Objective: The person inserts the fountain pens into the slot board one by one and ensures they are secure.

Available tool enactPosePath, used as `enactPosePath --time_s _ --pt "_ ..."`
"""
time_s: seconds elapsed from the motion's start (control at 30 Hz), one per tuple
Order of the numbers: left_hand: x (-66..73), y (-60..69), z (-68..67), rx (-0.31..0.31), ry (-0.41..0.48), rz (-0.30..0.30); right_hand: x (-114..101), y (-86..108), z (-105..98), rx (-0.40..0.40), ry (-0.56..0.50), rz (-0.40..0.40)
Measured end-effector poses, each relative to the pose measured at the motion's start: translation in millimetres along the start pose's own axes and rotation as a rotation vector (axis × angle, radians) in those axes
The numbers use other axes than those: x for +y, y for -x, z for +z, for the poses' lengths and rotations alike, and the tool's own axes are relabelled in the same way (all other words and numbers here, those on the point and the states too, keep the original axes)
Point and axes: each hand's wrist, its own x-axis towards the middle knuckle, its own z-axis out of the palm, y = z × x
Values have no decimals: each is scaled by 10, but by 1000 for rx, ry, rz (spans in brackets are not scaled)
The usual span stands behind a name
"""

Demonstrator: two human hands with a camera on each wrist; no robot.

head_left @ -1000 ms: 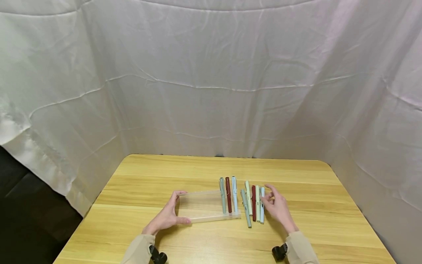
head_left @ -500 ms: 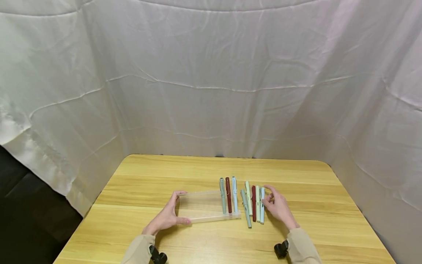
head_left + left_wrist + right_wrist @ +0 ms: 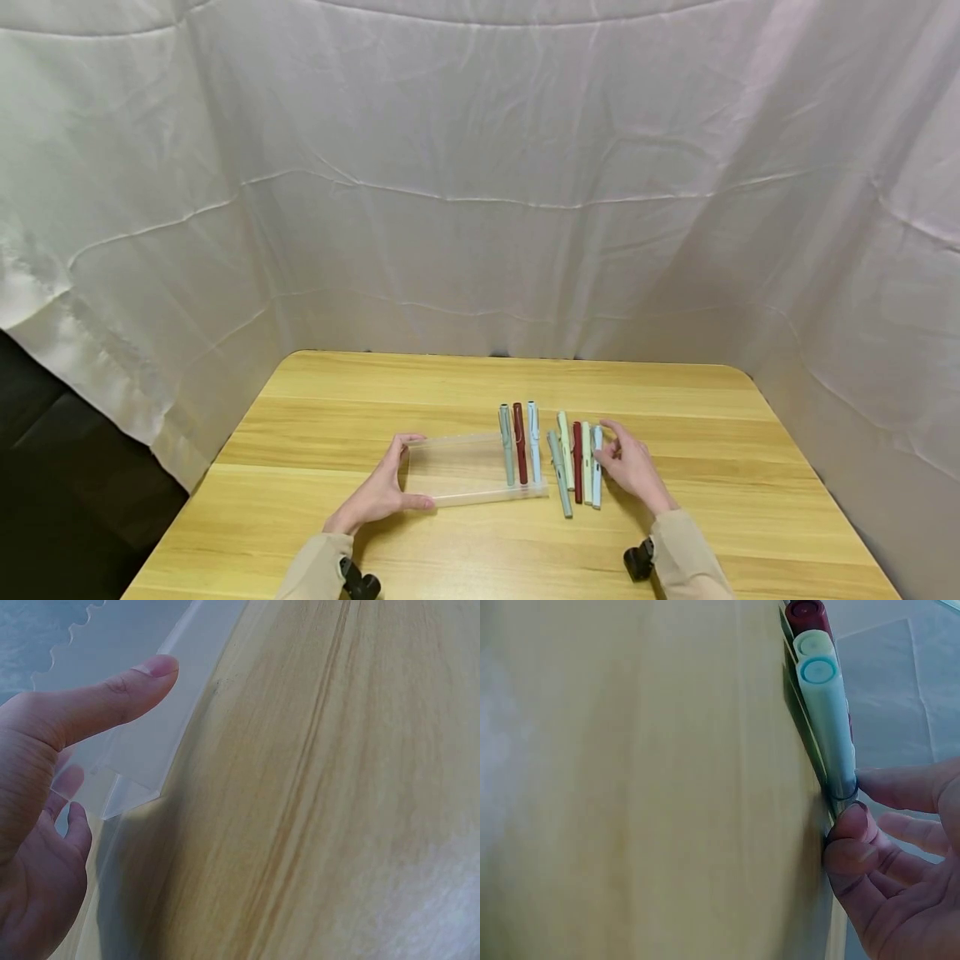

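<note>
The left hand point(image 3: 379, 495) grips the clear tray point(image 3: 456, 472) by its left end on the bench point(image 3: 480, 554), likely steadying it; three pens point(image 3: 521, 450) lie across its right end. The right hand point(image 3: 634, 475) pinches the outermost light blue pen point(image 3: 829, 724), presumably the most accessible.

Eight capped pens point(image 3: 521, 454), two each in dark red, light blue, pale green and grey-green, appear with one clear plastic tray point(image 3: 453, 471), one wooden table point(image 3: 480, 558), two hands point(image 3: 380, 492), two beige sleeves point(image 3: 315, 568) and two black wrist cameras point(image 3: 639, 562), as I count from afar.
</note>
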Motion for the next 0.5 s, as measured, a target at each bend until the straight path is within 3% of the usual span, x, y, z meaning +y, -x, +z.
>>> enactPosePath --time_s 0.5 --pt "-20 0 3 1 -13 1 5 66 -72 -78 17 64"
